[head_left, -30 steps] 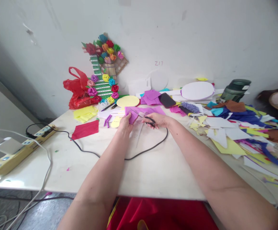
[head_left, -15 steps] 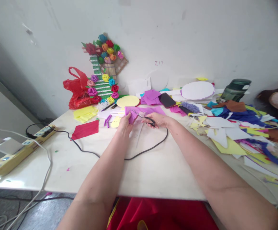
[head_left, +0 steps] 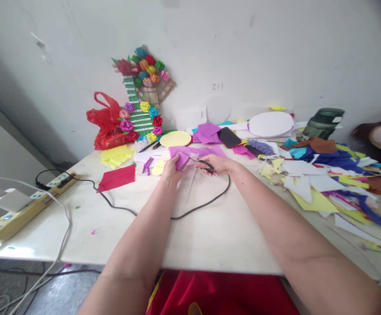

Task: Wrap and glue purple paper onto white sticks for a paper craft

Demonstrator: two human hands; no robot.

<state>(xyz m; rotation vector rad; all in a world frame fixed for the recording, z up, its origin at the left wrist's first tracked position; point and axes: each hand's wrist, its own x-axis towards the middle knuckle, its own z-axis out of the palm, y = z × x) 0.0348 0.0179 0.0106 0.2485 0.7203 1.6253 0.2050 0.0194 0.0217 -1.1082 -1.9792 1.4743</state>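
Note:
My left hand pinches a folded piece of purple paper near the middle of the table. Scissors with black handles are in my right hand, fingers wrapped round the loops. Their blades point left and lie against the purple paper beside my left fingers. More purple paper stretches behind both hands. To the left of my left hand are small purple rolled pieces and a small yellow cutout. A larger yellow oval lies just behind.
A black cable loops across the table below my hands. Paper scraps cover the right side, near a dark green bottle. At left are a power strip and red paper. Paper flowers stand against the wall.
The purple paper at my left hand has shifted slightly, its left edge now a little further left. Both hands stay in nearly the same place with the same holds.

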